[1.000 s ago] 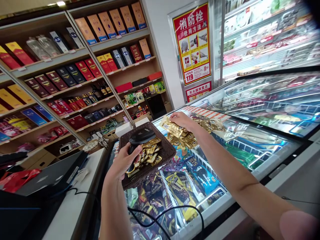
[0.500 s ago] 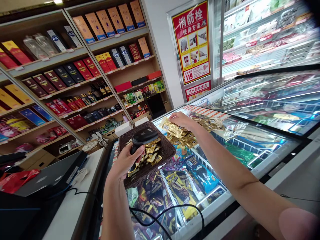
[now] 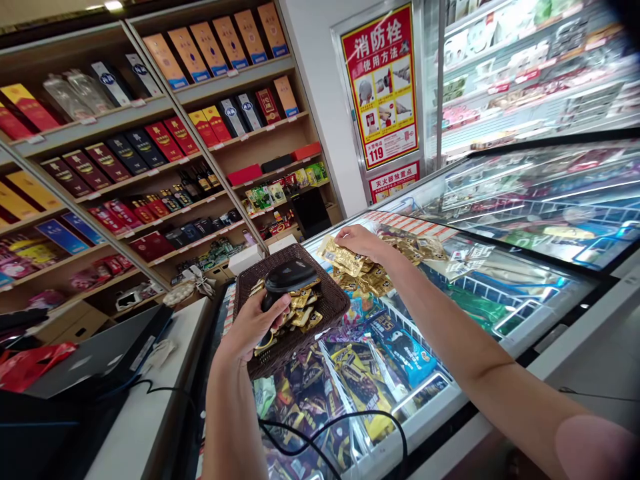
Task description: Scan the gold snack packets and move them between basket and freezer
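At centre frame, my view showed the left hand (image 3: pixel 253 328) closed round the grip of a black barcode scanner (image 3: pixel 290 275), whose head was tipped toward the right of the frame. I judged this aim suited the gold packet (image 3: pixel 342 255), which the right hand (image 3: pixel 363 240) pinched by one edge between thumb and fingertips and held out leftward, near the scanner head but apart from it. The packet hung just above a loose heap of like packets (image 3: pixel 383 280) lying on the glass freezer lid (image 3: pixel 505 293), right of centre. A brown woven basket (image 3: pixel 336 301) rested at the lid's left end, beneath the scanner and just beside the heap, with more gold packets inside. Placed so, I judged, both lots lay within easy reach of either hand. Whether the left hand touched the basket rim I could not tell. A black cable (image 3: pixel 330 421) looped across the lower centre.

Count: one scanner, one basket, one packet held, two heaps. The packets in each heap overlapped too much for me to number. A large red notice (image 3: pixel 383 87) hung at upper centre-right above a smaller one (image 3: pixel 395 180), making two.
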A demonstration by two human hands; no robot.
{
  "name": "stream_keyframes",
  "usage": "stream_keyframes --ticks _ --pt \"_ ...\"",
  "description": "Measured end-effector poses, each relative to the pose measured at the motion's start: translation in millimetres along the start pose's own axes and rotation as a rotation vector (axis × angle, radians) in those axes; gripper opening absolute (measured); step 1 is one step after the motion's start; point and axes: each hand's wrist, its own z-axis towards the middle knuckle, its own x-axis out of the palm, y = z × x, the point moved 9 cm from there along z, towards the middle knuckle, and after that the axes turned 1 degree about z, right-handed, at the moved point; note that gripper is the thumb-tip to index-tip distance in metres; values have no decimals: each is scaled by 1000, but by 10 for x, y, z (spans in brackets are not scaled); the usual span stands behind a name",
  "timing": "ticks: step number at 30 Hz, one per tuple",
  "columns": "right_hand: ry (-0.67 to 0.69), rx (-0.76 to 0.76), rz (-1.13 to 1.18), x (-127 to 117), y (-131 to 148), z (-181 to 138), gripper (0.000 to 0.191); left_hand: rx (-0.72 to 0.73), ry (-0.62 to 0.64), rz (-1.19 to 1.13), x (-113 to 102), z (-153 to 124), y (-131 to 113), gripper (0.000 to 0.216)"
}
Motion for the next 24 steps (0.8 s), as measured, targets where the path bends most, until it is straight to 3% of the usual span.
stream_keyframes --ticks 6,13,19,24 --pt "-106 44 -209 -136 -192 119 18 12 0 31 -33 21 9 42" --pt "-249 230 -589 -512 -463 108 31 18 -1 85 -108 23 40 43" --pt "-354 398 -656 -856 -881 101 36 1 -34 60 -182 14 77 44" --pt "-341 435 -624 -787 -1119 153 50 17 -69 39 -243 25 112 43"
